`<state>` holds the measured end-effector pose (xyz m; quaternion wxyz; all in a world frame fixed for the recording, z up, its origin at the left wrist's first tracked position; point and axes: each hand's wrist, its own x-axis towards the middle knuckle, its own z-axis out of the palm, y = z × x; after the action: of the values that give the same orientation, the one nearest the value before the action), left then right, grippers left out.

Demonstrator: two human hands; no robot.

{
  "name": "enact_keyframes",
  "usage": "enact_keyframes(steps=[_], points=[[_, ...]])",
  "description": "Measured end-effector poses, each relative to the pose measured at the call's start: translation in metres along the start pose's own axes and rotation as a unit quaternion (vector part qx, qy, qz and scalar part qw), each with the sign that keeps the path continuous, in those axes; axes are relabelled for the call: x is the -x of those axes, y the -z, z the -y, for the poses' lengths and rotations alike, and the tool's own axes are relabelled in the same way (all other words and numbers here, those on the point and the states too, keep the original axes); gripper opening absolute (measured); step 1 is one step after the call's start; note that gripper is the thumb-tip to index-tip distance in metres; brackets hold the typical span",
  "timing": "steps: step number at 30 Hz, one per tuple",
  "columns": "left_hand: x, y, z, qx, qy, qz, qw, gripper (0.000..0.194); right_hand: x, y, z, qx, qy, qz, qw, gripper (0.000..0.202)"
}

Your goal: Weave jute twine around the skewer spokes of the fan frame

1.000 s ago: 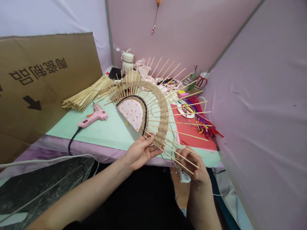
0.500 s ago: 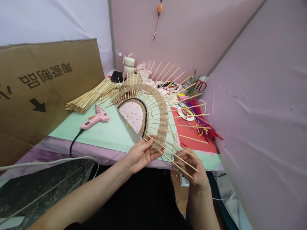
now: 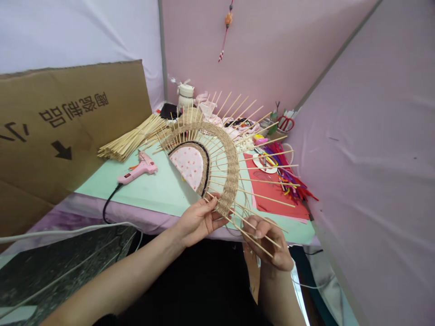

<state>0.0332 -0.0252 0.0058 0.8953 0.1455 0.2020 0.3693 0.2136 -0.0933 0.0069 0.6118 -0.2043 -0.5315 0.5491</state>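
Note:
A half-round woven fan frame [image 3: 234, 170] with thin sticks fanning outward is held over the table's front edge. At its centre is a pink dotted half-circle [image 3: 189, 167] with a black braided rim. My left hand [image 3: 200, 221] grips the lower end of the woven band, thumb on top. My right hand [image 3: 267, 240] is around the lowest sticks, fingers bent and partly behind them, beside a loose loop of thin cord [image 3: 238, 226]. Whether the right fingers pinch the cord is too small to tell.
On the left lie a pink glue gun [image 3: 140, 168] and a bundle of sticks [image 3: 131, 138], beside a large cardboard sheet [image 3: 78, 122]. Red paper [image 3: 268, 192], colourful fuzzy stems [image 3: 288, 170] and red-handled scissors [image 3: 285, 123] are on the right. A white bottle [image 3: 185, 94] stands behind.
My right hand has shifted slightly left along the lower sticks, and its fingers have moved. The left hand keeps its grip. The whole view has shifted a little.

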Motion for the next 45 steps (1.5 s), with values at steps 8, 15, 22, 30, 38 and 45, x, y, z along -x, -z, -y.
enact_keyframes(steps=[8,15,22,30,38,45], points=[[0.018,0.010,-0.020,-0.234,0.109,0.048,0.965,0.041,0.000,-0.012,0.001,0.001,0.018,-0.035,0.999,0.029],[0.060,0.038,-0.117,-0.800,-0.197,-0.249,0.510,0.034,-0.001,-0.013,0.001,0.008,0.017,-0.050,0.999,0.028],[0.050,0.088,-0.150,-0.833,-0.173,-0.437,0.291,0.056,-0.008,-0.008,0.002,0.021,0.030,-0.031,0.999,0.028],[0.059,0.067,-0.138,-0.819,-0.238,-0.401,0.335,0.052,-0.016,0.000,0.002,0.007,0.057,-0.035,0.998,0.028],[0.103,0.033,-0.135,-0.699,-0.240,-0.385,0.552,0.040,-0.021,-0.001,0.008,0.016,0.054,-0.063,0.996,0.028],[0.107,0.028,-0.096,-0.355,-0.249,-0.198,0.879,0.040,-0.023,0.000,0.007,0.026,0.053,-0.078,0.995,0.030]])
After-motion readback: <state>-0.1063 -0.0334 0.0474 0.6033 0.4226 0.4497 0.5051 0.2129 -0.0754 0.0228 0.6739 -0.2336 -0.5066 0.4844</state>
